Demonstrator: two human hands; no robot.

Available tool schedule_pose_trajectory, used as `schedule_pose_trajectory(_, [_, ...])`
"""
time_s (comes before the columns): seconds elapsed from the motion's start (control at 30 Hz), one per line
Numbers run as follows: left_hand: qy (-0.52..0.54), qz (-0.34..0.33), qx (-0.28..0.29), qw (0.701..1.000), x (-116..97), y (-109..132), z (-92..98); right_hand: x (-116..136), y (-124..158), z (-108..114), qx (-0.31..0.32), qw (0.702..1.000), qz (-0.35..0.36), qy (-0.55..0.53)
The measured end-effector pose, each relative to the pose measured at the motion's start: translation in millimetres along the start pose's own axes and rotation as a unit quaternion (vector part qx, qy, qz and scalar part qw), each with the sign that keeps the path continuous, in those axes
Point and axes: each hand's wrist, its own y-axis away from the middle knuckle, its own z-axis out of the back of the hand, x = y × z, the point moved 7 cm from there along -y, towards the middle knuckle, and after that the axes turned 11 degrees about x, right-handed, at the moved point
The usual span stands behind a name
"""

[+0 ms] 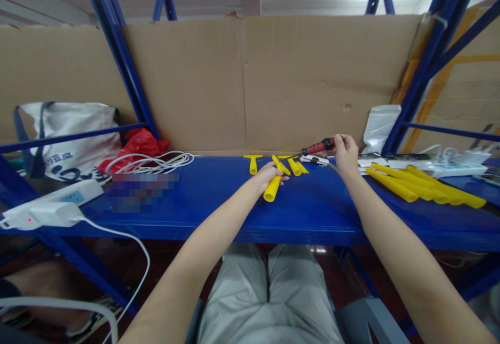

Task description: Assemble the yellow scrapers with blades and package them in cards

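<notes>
My left hand [269,176] is closed around a yellow T-shaped piece with a hollow tube end [270,194] that points toward me. Raised to the right of it, my right hand [345,152] grips a red and black screwdriver [318,147] by its rear end. The thin shaft points left, toward the top of the held piece; whether its tip touches is too small to tell. Behind my left hand, a similar yellow piece [253,164] lies on the blue shelf [219,198], and more yellow pieces [295,167] lie just right of that hand.
Several long yellow tubes [422,187] lie at the right, near white power strips [457,169]. A coiled white cable [167,161], a red bag [142,146], a white cloth bag [78,135] and a white power strip [58,200] are at the left. Cardboard [273,83] stands behind.
</notes>
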Motion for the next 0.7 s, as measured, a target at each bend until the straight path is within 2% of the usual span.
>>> schedule_pose_trajectory(0.13, [-0.008,-0.004,-0.014,1.0,-2,0,3.0,-2,-2,-2,0.034,0.999,0.002,0.022])
schedule_pose_trajectory(0.27, [-0.012,-0.004,-0.021,1.0,-2,-1,4.9,-10,-4,0,0.033,0.999,-0.004,0.04])
schedule_pose_trajectory(0.7, [-0.014,-0.007,-0.028,0.999,-2,-1,5.8,-10,-4,0,0.041,0.996,0.015,0.076])
